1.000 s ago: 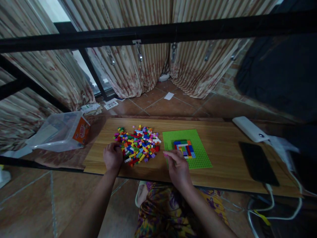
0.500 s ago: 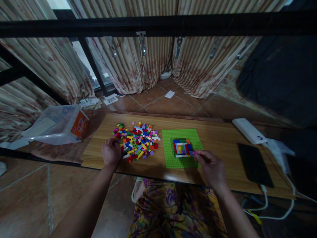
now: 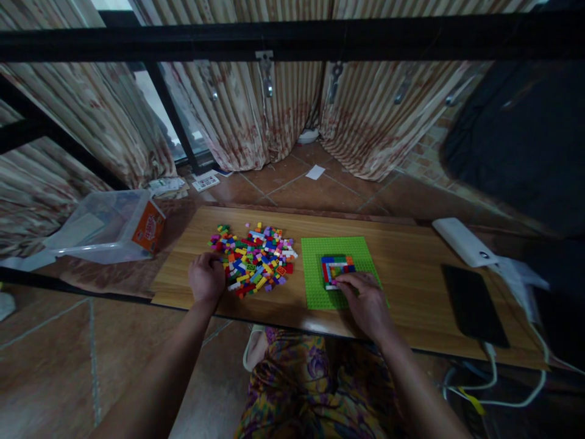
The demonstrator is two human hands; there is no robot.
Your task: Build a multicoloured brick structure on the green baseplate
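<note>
A square, layered build of coloured toy bricks (image 3: 326, 268) sits on the green baseplate (image 3: 315, 299). Over its front right part is my right hand (image 3: 368, 302), thumb and fingers pinched on a small pink brick (image 3: 335, 281) at the build's surface. The fingers hide part of the build; whether the pink brick is pressed in, I cannot tell. My left hand (image 3: 206, 277) rests on the table against the left side of a loose brick pile (image 3: 256, 259). Its fingers are curled, and what they may hold is hidden.
On the right of the wooden table (image 3: 411, 262) lie a black phone (image 3: 473, 305) with a cable and a white power bank (image 3: 461, 242). A clear plastic bin (image 3: 109, 225) with an orange label stands to the left. A dark rail (image 3: 292, 39) crosses beyond the table.
My right hand has moved left with the pink brick, from the build's right edge to over its front part. My left hand stays by the pile. The view has shifted slightly.
</note>
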